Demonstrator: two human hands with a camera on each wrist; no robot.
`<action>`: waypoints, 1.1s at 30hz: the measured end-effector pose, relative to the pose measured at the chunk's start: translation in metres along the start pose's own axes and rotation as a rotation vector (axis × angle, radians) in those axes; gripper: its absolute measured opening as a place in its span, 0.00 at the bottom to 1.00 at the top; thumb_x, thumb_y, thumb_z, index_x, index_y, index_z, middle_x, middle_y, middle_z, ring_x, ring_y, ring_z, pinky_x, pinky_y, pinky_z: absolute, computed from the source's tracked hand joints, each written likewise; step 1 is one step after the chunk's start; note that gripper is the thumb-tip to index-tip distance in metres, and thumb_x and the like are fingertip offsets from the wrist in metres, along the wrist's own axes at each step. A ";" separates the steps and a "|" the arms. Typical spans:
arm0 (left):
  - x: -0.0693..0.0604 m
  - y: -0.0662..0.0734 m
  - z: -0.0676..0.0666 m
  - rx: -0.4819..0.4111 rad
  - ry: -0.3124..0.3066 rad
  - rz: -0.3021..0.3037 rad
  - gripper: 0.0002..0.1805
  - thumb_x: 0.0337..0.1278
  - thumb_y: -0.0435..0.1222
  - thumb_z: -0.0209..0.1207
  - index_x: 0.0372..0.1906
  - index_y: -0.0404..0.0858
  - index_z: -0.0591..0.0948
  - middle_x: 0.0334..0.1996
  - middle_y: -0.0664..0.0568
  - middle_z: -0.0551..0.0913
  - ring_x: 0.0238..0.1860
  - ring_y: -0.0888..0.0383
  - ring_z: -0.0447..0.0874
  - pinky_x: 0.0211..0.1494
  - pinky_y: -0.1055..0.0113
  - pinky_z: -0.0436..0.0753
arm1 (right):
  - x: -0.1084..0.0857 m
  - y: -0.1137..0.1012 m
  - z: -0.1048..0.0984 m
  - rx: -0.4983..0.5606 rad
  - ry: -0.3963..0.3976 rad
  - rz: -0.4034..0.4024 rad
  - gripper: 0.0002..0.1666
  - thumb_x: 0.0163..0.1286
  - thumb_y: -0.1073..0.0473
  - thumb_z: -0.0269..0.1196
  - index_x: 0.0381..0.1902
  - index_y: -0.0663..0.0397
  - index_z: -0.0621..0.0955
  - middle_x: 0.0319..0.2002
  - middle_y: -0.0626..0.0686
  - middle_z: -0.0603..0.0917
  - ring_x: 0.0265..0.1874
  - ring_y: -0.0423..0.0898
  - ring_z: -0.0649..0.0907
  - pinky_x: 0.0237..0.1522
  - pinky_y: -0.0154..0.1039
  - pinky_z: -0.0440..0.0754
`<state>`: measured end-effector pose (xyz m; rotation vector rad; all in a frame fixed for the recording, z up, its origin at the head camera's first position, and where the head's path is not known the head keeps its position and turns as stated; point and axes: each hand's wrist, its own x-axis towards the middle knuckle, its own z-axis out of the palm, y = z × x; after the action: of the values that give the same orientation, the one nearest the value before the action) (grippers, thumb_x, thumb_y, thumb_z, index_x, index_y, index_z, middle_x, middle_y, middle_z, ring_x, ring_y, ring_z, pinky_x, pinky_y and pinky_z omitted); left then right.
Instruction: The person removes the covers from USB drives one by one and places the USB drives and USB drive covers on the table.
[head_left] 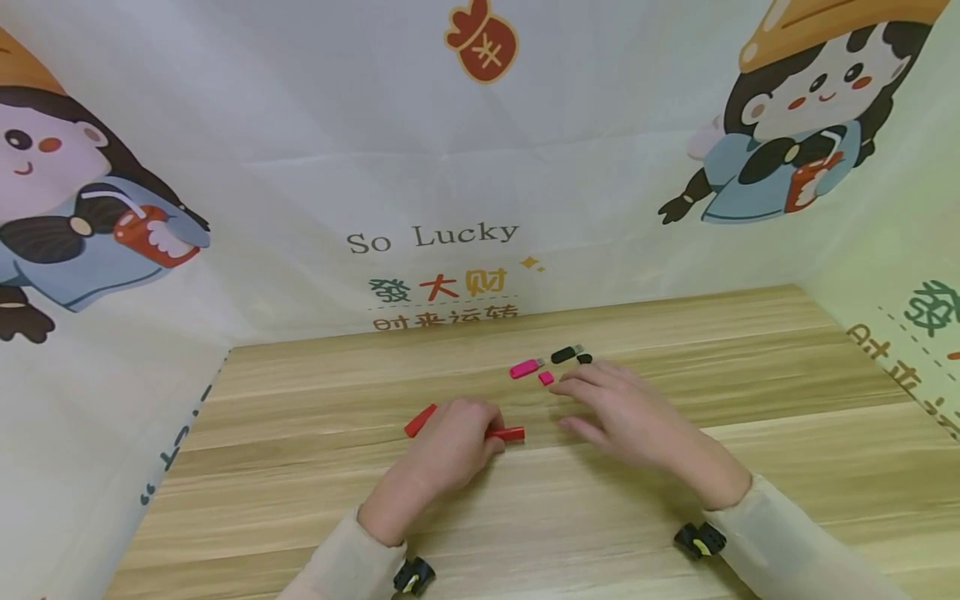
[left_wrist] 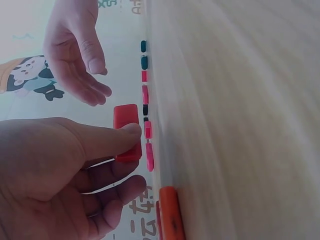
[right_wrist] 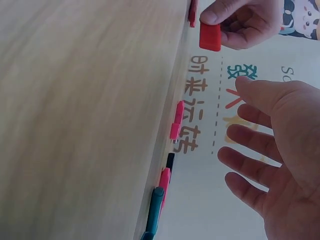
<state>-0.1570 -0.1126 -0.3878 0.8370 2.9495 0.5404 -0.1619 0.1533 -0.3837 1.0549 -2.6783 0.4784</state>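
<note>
My left hand (head_left: pixel 459 442) pinches a small flat red piece (left_wrist: pixel 127 111) between thumb and fingers, above the wooden table. Its rounded rectangular body shows no metal plug; its exact kind is unclear. Another red piece (head_left: pixel 420 421) lies on the table just left of that hand. The right hand (head_left: pixel 622 412) hovers with relaxed, spread fingers and holds nothing. Close to its fingertips are a pink cap (head_left: pixel 546 378) and a black cap (head_left: pixel 584 359). Behind them lie a pink USB stick (head_left: pixel 527 367) and a black USB stick (head_left: pixel 567 353), metal plugs bare.
A teal stick (right_wrist: pixel 155 212) and another pink piece (right_wrist: pixel 165 182) show in the right wrist view; the right hand hides them from the head view. The wooden table (head_left: pixel 300 492) meets a printed cloth wall (head_left: pixel 300 208) at the back and sides.
</note>
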 end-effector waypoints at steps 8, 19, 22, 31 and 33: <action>0.001 0.003 -0.004 -0.004 0.040 -0.006 0.04 0.64 0.36 0.73 0.37 0.42 0.87 0.32 0.57 0.83 0.35 0.58 0.79 0.43 0.61 0.82 | 0.006 -0.003 0.001 -0.004 -0.005 -0.003 0.27 0.74 0.50 0.71 0.65 0.55 0.83 0.61 0.54 0.84 0.62 0.55 0.82 0.67 0.58 0.77; 0.003 0.005 -0.006 -0.005 0.089 -0.002 0.04 0.64 0.35 0.73 0.38 0.41 0.88 0.32 0.57 0.82 0.34 0.58 0.79 0.42 0.61 0.82 | 0.011 -0.004 0.001 0.013 -0.023 0.000 0.27 0.74 0.50 0.72 0.65 0.56 0.83 0.63 0.56 0.84 0.63 0.55 0.81 0.69 0.59 0.74; 0.005 0.007 -0.007 0.013 0.099 -0.001 0.04 0.64 0.36 0.73 0.37 0.42 0.87 0.32 0.57 0.82 0.34 0.58 0.79 0.42 0.61 0.82 | 0.012 -0.005 0.002 0.006 -0.021 -0.009 0.27 0.74 0.50 0.72 0.65 0.56 0.83 0.62 0.56 0.84 0.63 0.56 0.82 0.69 0.59 0.75; 0.010 0.014 -0.011 0.023 0.110 -0.002 0.04 0.65 0.35 0.73 0.39 0.41 0.87 0.33 0.57 0.82 0.36 0.57 0.80 0.47 0.59 0.83 | 0.017 -0.007 0.002 0.021 -0.014 -0.022 0.26 0.73 0.51 0.72 0.63 0.55 0.84 0.62 0.56 0.85 0.63 0.56 0.82 0.67 0.57 0.77; 0.012 0.015 -0.011 0.019 0.115 -0.003 0.04 0.65 0.35 0.73 0.39 0.41 0.88 0.33 0.56 0.83 0.37 0.57 0.80 0.48 0.59 0.83 | 0.018 -0.007 0.002 0.012 -0.012 -0.026 0.25 0.73 0.51 0.72 0.63 0.55 0.84 0.60 0.55 0.85 0.61 0.55 0.83 0.66 0.56 0.78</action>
<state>-0.1607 -0.0979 -0.3721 0.8308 3.0634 0.5806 -0.1706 0.1365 -0.3783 1.0984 -2.6712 0.4857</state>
